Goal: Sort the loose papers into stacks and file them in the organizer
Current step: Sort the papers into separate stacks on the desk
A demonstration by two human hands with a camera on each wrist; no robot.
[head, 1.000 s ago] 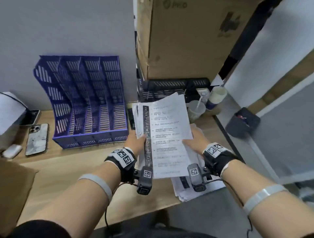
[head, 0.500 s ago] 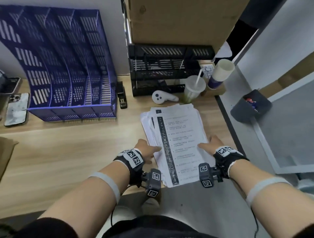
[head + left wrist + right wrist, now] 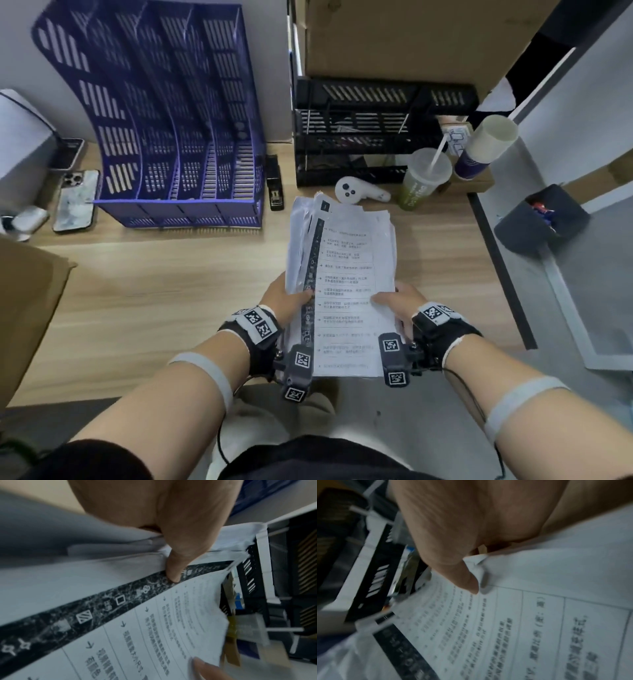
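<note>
A stack of white printed papers [image 3: 346, 260] with a dark strip down its left side is held over the wooden desk [image 3: 154, 294], its far end near the desk top. My left hand [image 3: 287, 298] grips its left edge, thumb on the dark strip [image 3: 173, 573]. My right hand [image 3: 394, 301] grips the right edge, thumb on top of the top sheet [image 3: 465, 580]. The fingers under the stack are hidden. The blue slotted organizer [image 3: 171, 137] stands at the back left, its compartments holding nothing I can see.
A black tray rack [image 3: 370, 137] under a cardboard box [image 3: 411, 37] stands behind the papers. A white controller [image 3: 356, 192], a lidded drink cup [image 3: 424, 178], a paper cup [image 3: 486, 147], a black stapler [image 3: 274, 181] and a phone [image 3: 75, 202] lie around.
The stack went from raised upright in front of me down toward the desk. Both hands kept their grip on its edges, and my view tipped downward.
</note>
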